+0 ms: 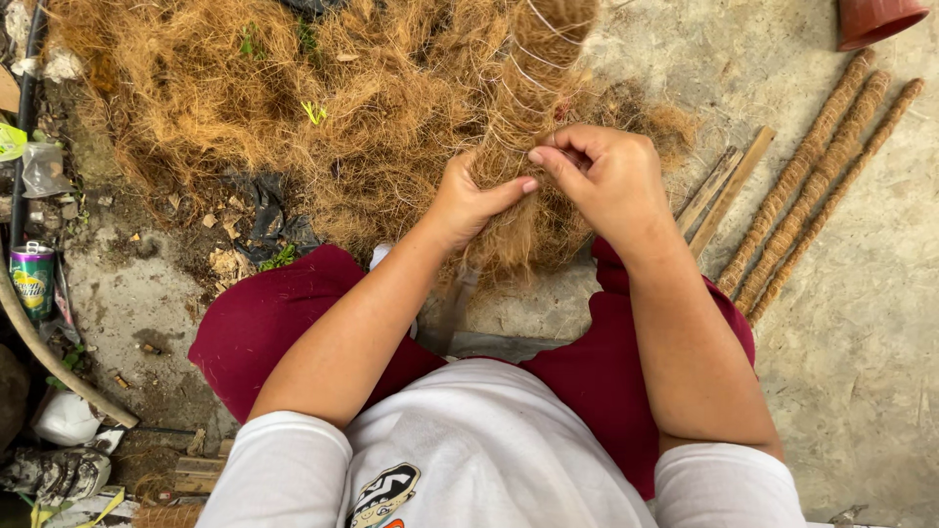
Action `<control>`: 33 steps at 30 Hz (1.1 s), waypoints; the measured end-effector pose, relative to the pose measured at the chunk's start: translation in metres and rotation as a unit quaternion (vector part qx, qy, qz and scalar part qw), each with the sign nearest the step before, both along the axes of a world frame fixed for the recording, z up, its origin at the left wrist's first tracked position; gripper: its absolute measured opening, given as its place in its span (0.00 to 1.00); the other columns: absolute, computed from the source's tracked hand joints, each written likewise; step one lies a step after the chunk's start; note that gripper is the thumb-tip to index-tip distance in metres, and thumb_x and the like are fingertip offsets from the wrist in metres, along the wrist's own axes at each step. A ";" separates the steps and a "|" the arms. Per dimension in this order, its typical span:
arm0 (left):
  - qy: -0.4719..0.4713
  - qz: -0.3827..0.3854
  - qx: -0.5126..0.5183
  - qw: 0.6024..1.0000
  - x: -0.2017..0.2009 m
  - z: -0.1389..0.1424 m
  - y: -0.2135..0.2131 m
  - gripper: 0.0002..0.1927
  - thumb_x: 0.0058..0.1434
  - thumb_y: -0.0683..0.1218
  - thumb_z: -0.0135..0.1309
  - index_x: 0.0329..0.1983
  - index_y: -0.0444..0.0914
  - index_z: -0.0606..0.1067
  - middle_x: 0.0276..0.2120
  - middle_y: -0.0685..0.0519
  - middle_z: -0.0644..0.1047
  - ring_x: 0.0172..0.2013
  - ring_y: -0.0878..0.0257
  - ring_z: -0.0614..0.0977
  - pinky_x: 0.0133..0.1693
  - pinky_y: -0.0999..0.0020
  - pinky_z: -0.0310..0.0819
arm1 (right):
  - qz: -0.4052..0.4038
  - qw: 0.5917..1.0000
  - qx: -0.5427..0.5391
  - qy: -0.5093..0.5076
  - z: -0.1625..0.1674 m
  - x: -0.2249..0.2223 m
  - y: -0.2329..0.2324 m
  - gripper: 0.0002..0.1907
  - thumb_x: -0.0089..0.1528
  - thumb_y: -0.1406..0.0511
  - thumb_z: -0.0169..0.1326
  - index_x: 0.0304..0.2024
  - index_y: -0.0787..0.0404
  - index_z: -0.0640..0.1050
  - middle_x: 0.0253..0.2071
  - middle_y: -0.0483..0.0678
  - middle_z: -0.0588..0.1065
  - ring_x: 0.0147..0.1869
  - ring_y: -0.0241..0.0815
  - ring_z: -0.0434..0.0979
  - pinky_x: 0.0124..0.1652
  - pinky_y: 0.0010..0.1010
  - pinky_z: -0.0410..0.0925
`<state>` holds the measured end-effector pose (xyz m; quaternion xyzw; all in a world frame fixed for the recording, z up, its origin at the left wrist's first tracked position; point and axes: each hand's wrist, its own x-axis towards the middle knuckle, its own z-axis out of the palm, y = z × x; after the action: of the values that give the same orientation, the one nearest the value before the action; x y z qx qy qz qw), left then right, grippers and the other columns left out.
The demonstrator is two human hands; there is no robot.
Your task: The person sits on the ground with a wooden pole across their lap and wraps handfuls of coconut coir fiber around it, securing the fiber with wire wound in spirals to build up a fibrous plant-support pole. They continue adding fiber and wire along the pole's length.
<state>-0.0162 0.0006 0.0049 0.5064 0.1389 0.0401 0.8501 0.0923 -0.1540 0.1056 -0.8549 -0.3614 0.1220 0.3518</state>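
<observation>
I see both hands working at a fibre-wrapped pole (528,108) that runs from the lap up toward the top of the view, wound with thin pale string. My left hand (469,200) is closed around the pole's shaggy brown coir, thumb pressed along the fibres, gripping it from the left side. My right hand (602,176) is curled nearly closed just right of the pole, forefinger and thumb pinched together at the fibres; whether it holds the string or only a tuft of coir I cannot tell.

Left of the pole and behind it spreads a big loose heap of coconut fibre (284,108) on the concrete floor (861,323). Right of the pole, well apart, lie three finished coir-wrapped sticks (817,181) side by side, slanting. Between them and the pole lie a couple of bare wooden slats (724,191). Farther right of the pole, at the top corner, stands a terracotta pot (875,20), partly cut off. Far left of the pole, a green drink can (32,282) stands upright among the litter.
</observation>
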 end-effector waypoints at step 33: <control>0.054 -0.106 -0.025 0.993 0.008 -0.015 0.022 0.42 0.51 0.50 0.70 0.65 0.31 0.65 0.54 0.43 0.78 0.55 0.56 0.81 0.59 0.59 0.76 | 0.009 0.910 0.262 0.321 -0.035 -0.005 -0.003 0.13 0.67 0.70 0.59 0.54 0.63 0.78 0.52 0.44 0.77 0.38 0.28 0.76 0.35 0.19 0.72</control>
<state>-0.0086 0.0231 -0.0103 0.4982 0.1309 -0.0816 0.8532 0.0871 -0.1568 0.0705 -0.6435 -0.2559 0.2942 0.6587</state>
